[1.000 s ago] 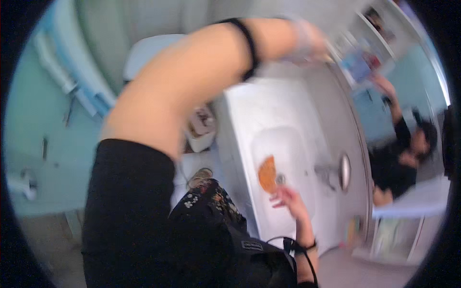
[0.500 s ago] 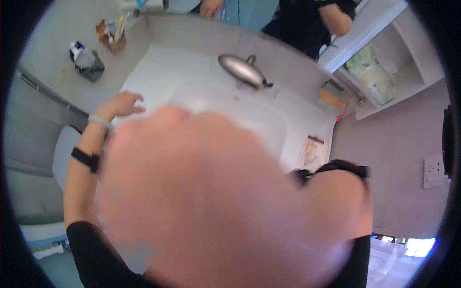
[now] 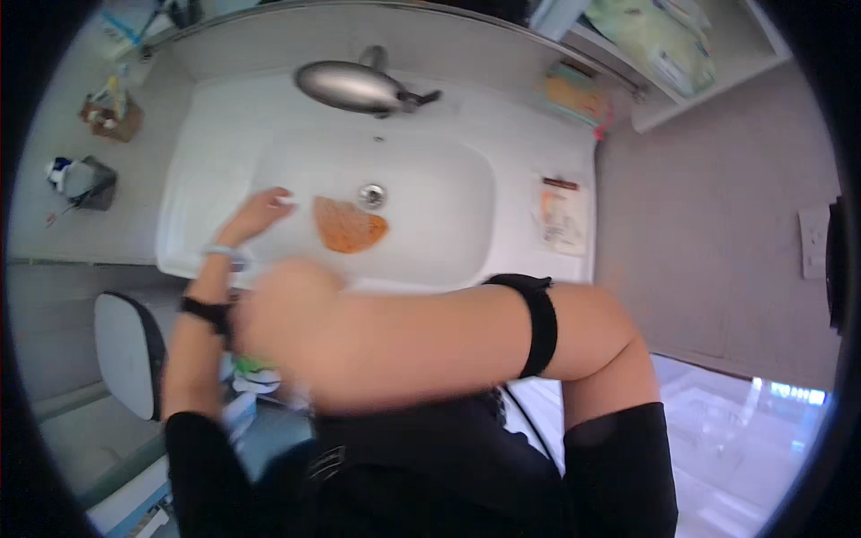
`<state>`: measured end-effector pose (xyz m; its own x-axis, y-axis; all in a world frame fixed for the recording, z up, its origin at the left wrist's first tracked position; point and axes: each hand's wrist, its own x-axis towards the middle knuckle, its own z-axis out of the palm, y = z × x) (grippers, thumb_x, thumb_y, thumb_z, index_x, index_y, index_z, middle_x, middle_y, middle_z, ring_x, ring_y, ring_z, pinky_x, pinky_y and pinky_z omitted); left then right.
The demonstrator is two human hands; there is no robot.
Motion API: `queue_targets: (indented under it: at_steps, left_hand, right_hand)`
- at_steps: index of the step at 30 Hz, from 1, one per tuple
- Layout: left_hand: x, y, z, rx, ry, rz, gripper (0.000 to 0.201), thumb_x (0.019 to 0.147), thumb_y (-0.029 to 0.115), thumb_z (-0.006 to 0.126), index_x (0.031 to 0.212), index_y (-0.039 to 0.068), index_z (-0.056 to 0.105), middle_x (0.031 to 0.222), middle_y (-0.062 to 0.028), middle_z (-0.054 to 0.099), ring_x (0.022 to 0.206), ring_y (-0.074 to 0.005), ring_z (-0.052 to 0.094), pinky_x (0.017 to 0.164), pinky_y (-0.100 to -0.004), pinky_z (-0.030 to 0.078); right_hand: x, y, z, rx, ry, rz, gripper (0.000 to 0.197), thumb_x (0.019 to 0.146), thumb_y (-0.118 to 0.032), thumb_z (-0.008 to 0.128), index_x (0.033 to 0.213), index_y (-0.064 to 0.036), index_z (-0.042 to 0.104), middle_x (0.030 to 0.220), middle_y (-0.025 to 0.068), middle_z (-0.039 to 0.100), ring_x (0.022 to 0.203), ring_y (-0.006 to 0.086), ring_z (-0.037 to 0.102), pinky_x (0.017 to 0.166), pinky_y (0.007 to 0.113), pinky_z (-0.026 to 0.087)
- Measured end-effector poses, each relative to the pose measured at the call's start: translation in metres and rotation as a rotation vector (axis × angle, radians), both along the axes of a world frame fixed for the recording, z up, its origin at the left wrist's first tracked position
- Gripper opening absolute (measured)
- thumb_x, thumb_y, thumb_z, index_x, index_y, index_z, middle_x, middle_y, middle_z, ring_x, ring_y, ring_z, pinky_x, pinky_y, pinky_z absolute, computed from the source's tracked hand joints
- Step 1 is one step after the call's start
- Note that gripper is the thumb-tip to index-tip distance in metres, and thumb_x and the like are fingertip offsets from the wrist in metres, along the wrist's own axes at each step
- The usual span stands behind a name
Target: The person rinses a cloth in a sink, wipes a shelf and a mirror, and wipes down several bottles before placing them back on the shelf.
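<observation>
My left hand (image 3: 258, 216) hangs over the left part of the white sink (image 3: 439, 215), its fingers loosely bent and apart, with nothing visible in them. A pale band and a black strap circle that arm. My right forearm crosses in front of my body. At its end my right hand (image 3: 291, 305) is smeared by motion beside my left forearm; its fingers cannot be made out. In the basin, next to the metal drain (image 3: 372, 196), lies an orange wedge-shaped piece (image 3: 352, 229), perhaps a cloth or sponge. A silver faucet (image 3: 350, 85) stands at the back.
A grey cup (image 3: 91, 184) and a brown holder (image 3: 112, 117) with small items stand on the left. On the right ledge lies a flat printed packet (image 3: 563, 215). Behind it are a sponge-like yellow-green item (image 3: 574, 94) and an open cabinet (image 3: 708, 103) holding a pale green bag.
My right hand has dropped from close before the camera down to my left forearm. The view has tilted down, bringing the basin and the orange piece into sight.
</observation>
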<state>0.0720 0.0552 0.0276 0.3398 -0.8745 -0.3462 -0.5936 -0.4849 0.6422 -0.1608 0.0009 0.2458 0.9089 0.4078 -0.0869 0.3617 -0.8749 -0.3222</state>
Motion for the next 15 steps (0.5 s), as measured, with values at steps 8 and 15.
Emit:
queue_targets:
  at_steps: [8, 15]
  left_hand:
    - [-0.091, -0.051, -0.117, -0.153, -0.16, -0.169, 0.052, 0.079, 0.039, 0.056, 0.114, 0.002, 0.05, 0.108, -0.0198, 0.057, 0.099, -0.0313, 0.054, 0.086, -0.0379, 0.042]
    - [-0.099, -0.026, -0.102, -0.062, 0.133, -0.011, 0.029, 0.082, 0.032, 0.053, 0.093, 0.006, 0.06, 0.099, -0.0133, 0.058, 0.094, -0.0283, 0.054, 0.08, -0.0357, 0.043]
  right_hand:
    - [-0.05, -0.079, -0.299, 0.651, 0.411, -1.024, 0.043, 0.079, -0.029, 0.059, 0.115, -0.006, 0.053, 0.103, 0.0179, 0.058, 0.091, 0.029, 0.057, 0.078, 0.035, 0.046]
    - [-0.002, -0.056, -0.318, 1.319, 0.421, -1.694, 0.059, 0.083, -0.038, 0.054, 0.129, -0.0061, 0.035, 0.107, 0.0142, 0.054, 0.088, 0.0251, 0.058, 0.071, 0.036, 0.049]
